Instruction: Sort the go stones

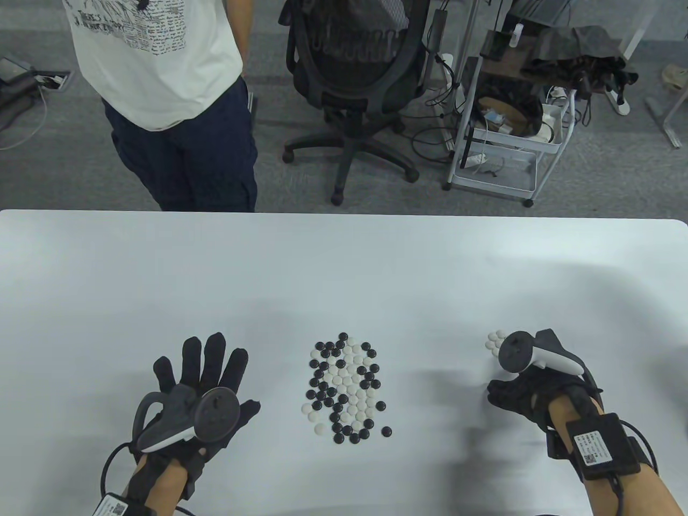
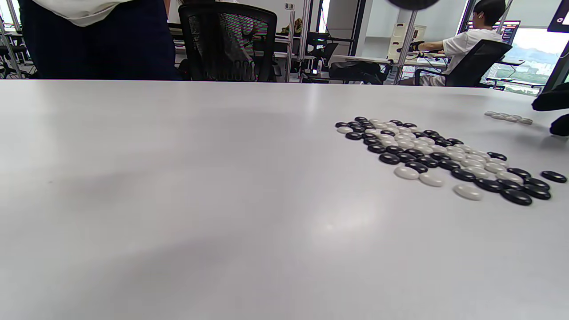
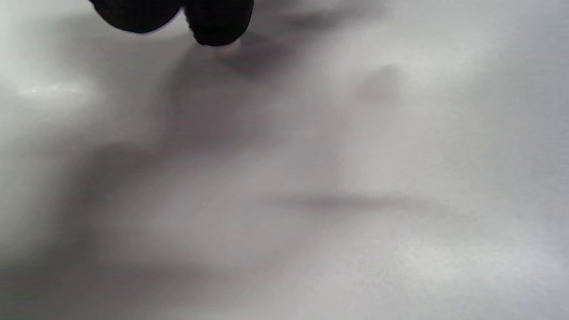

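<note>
Table view: mixed pile of black and white stones [image 1: 345, 389] at table [image 1: 344, 258] centre; left hand [image 1: 201, 387] flat, fingers spread, left of pile. Right hand [image 1: 524, 395] beside small white cluster [image 1: 494, 342]; tracker [image 1: 524, 352] hides fingers, grip unclear. Standing person [image 1: 166, 97], office chair [image 1: 352, 80], cart [image 1: 510, 118] behind.
Left wrist view: pile right, cluster far right.
Right wrist view: two fingertips [image 3: 218, 22] over blurred pale stone [image 3: 226, 50]; contact unclear.

Location type: office or lab workspace.
Floor: grey carpet is laid.
Furniture: a white table [image 1: 344, 252], mesh office chair [image 1: 352, 70] and wire cart [image 1: 505, 134] are seen.
Background: desks and a monitor [image 2: 506, 29] by windows are seen.
</note>
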A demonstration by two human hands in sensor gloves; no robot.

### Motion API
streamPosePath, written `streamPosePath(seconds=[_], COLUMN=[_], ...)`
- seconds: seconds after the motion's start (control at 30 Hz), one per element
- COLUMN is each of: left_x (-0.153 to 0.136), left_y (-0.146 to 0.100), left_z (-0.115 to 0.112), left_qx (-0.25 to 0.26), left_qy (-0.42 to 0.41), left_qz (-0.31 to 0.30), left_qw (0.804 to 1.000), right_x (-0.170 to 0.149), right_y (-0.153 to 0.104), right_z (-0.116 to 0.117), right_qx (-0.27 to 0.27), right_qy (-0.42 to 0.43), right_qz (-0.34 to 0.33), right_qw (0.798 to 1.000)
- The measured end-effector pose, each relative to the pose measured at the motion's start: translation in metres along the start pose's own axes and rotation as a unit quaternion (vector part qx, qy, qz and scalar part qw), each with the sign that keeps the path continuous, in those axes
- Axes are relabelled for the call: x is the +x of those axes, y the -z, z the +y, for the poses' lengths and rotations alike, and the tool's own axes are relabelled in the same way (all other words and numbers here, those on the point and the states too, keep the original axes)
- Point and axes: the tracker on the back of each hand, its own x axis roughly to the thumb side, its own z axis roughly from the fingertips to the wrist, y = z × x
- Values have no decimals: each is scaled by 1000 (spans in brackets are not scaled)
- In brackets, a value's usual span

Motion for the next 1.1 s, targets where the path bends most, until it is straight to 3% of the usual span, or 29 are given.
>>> streamPosePath(seconds=[0.33,0.83,0.97,1.1], left_x=[-1,-1,-2,-2], left_y=[0,-1,-1,0], left_z=[0,0,0,0], left_qx=[3,2,3,1], left_qy=[-1,-3,-3,-2], left_qz=[0,2,1,2], left_qw=[1000,1000,1000,1000], right_x=[-20,-13,5,51], right_y=[9,25,16,5], right_z=[-8,-23,-30,-29], right_qx=[-12,-22,-39,-18], right_qy=[31,63,86,60], right_qz=[35,32,-21,-100], right_qw=[999,997,995,993])
